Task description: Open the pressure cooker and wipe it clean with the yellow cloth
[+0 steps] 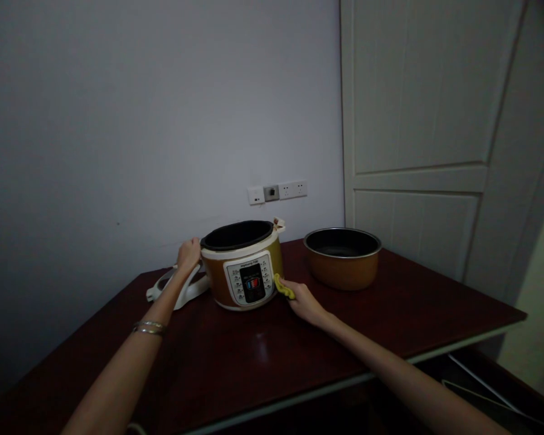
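Observation:
An electric cooker (215, 277) with an orange-gold body, a white rim and a front control panel stands lidless on the dark red table (236, 362). My left hand (189, 254) is closed at the left side of its rim; the fingertips are hidden behind the hand. In my right hand (304, 302) is a yellow cloth (284, 289), pressed to the cooker's lower right side beside the panel. A white ring-shaped part (194, 293) lies on the table left of the cooker, partly behind my left forearm.
To the right stands a round orange pot (342, 270) with a dark inside. Wall sockets (293, 190) sit behind the cooker. A white panelled door (417, 121) rises at the back right. Below the table's front edge, a drawer-like space (480, 386) shows at the right.

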